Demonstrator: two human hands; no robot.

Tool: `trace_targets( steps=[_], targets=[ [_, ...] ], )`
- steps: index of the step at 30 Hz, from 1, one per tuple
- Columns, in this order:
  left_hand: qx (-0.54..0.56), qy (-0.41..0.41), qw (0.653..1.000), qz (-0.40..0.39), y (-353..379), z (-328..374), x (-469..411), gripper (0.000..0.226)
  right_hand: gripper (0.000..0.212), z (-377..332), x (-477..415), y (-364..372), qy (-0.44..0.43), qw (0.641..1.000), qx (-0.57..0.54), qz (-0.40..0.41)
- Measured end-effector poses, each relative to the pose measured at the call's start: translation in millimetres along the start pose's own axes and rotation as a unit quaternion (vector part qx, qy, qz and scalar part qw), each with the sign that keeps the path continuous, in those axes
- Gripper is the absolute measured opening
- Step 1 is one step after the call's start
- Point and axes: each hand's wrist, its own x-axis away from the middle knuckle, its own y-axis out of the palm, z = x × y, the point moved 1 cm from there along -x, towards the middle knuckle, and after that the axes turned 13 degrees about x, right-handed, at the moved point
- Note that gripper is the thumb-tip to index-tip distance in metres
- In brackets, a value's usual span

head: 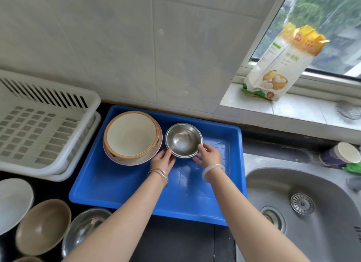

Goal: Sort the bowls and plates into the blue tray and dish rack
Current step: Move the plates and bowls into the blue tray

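A blue tray (125, 185) lies on the dark counter. In its far left stands a stack of large white bowls with orange rims (131, 136). Beside it to the right sits a small stack of steel bowls (183, 139). My left hand (164, 160) grips the near left rim of the steel bowls, and my right hand (209, 156) grips their near right rim. The white dish rack (45, 123) stands left of the tray with nothing in it. At the lower left wait a brown bowl (43, 226), a steel bowl (84, 226) and a white dish (13, 203).
A steel sink (304, 209) lies right of the tray. A flour bag (281, 64) leans on the window sill. A paper cup (341, 154) lies by the sink's far edge. A tiled wall rises behind the tray.
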Motion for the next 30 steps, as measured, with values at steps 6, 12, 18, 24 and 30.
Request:
trace_targets(
  steps=[6,12,18,24,30],
  targets=[
    [0.025,0.015,0.999,0.015,3.9,-0.2,-2.1,0.037,0.031,-1.7,-1.1,4.9,-0.019,1.0,0.015,-0.002],
    [-0.01,0.018,1.0,0.018,6.2,3.9,1.6,0.032,0.031,-1.4,6.0,-2.4,-0.014,0.999,0.021,-0.027],
    [-0.141,0.017,0.99,0.016,-10.0,10.2,23.9,0.027,0.015,-5.1,36.5,-14.2,-0.036,0.996,0.078,-0.017],
    [-0.299,0.064,0.952,-0.004,-49.7,35.1,78.0,0.033,0.015,3.0,98.6,-14.5,-0.096,0.981,0.148,-0.079],
    [-0.4,0.122,0.908,0.033,-134.5,52.1,149.7,0.027,0.022,44.2,169.8,12.1,-0.134,0.945,0.231,-0.19]
  ],
)
